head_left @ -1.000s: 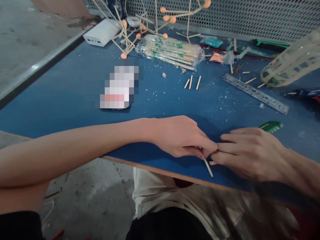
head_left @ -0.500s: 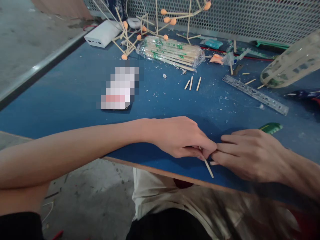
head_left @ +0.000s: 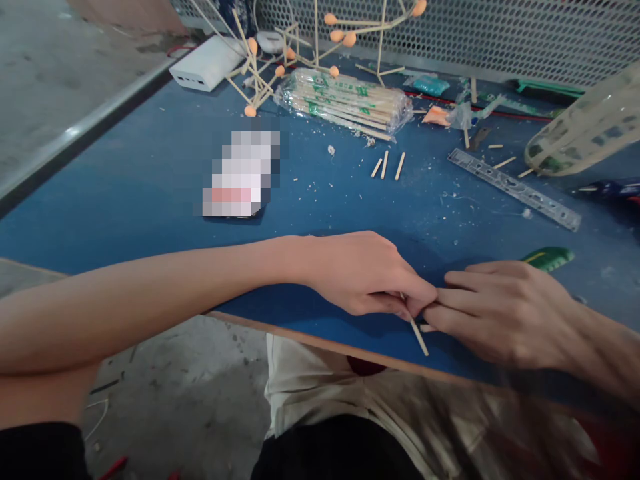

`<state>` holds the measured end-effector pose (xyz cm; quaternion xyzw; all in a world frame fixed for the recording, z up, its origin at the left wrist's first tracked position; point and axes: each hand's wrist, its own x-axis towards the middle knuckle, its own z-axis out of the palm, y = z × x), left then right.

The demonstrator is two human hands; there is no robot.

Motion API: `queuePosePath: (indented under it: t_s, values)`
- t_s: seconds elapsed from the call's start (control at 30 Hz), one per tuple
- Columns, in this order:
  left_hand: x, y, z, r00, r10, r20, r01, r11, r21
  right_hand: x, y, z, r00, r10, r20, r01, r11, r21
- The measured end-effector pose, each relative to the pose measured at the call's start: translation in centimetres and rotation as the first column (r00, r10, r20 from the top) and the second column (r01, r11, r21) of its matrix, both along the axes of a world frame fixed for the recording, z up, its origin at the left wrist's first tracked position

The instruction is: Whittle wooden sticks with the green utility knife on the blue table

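Here, left hand and right hand seemingly pinching wooden stick, blue table

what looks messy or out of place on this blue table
Pale wood shavings and crumbs are scattered over the blue tabletop, thickest near the clear-wrapped bundle of wooden sticks. Three short cut stick pieces lie loose. Both hands pinch one thin wooden stick.
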<state>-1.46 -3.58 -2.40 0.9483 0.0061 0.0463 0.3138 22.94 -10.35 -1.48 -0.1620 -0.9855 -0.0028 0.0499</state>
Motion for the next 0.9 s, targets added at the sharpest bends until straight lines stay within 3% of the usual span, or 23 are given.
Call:
queuePosePath:
  t_s: [0.2, 0.37, 0.9]
  values:
    - [0.00, 0.03, -0.15, 0.999, 0.004, 0.050, -0.004, 1.000, -0.003, -0.23, -0.02, 0.11, 1.000, 0.003, -0.015, -0.003, 1.000, 0.002]
    - [-0.01, 0.12, -0.16, 1.000, -0.009, 0.022, 0.010, 0.999, -0.035, 0.03, 0.41, -0.03, 0.998, 0.018, -0.067, -0.019, 1.000, -0.008]
    - [0.04, 0.01, 0.02, 1.000, 0.005, -0.023, -0.006, 1.000, -0.030, 0.11, 0.33, -0.19, 1.000, 0.012, -0.029, -0.011, 1.000, 0.024]
